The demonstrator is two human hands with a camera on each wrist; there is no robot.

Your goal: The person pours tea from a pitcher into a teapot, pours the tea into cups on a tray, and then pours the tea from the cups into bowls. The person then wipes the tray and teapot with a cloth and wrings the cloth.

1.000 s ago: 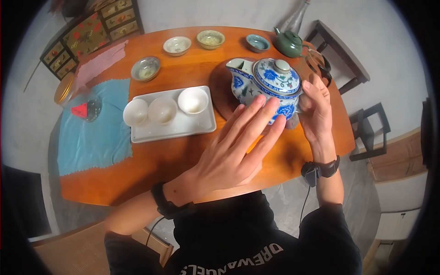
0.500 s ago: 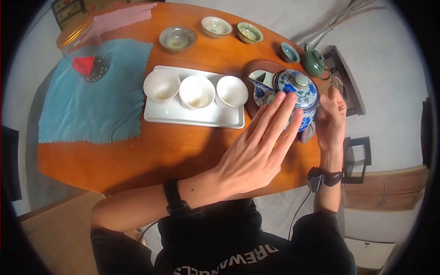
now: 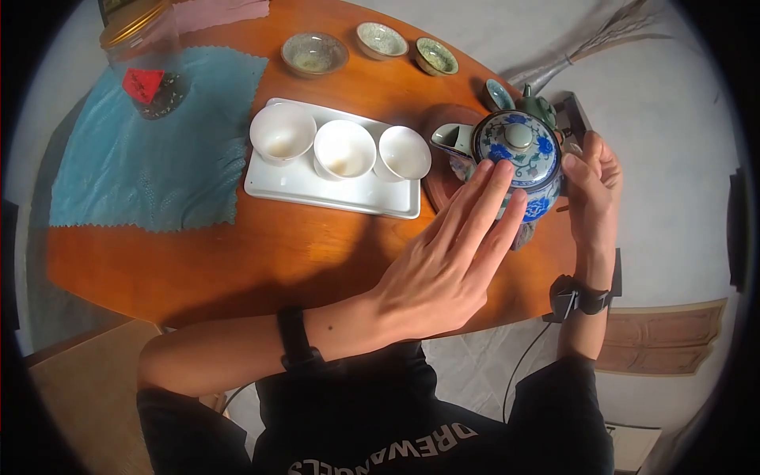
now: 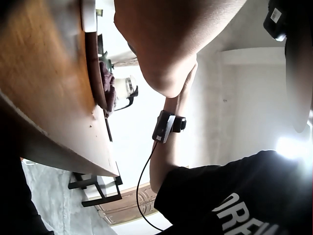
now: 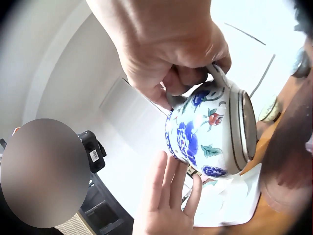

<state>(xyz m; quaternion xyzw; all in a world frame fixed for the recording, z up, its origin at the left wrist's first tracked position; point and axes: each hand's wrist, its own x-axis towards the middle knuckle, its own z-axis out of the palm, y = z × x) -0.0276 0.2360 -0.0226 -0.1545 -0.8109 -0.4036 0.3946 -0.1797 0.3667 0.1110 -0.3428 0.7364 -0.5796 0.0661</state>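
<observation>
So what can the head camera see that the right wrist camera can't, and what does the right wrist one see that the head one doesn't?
Only the head view shows the blue cloth, the gold-lidded jar and the pink cloth.

Only the right wrist view shows the flat underside of the teapot.

Both show that flowery blue-and-white teapot, the right hand gripping it, the left hand with its fingers straight beside it, the white tray and the wooden table.
</observation>
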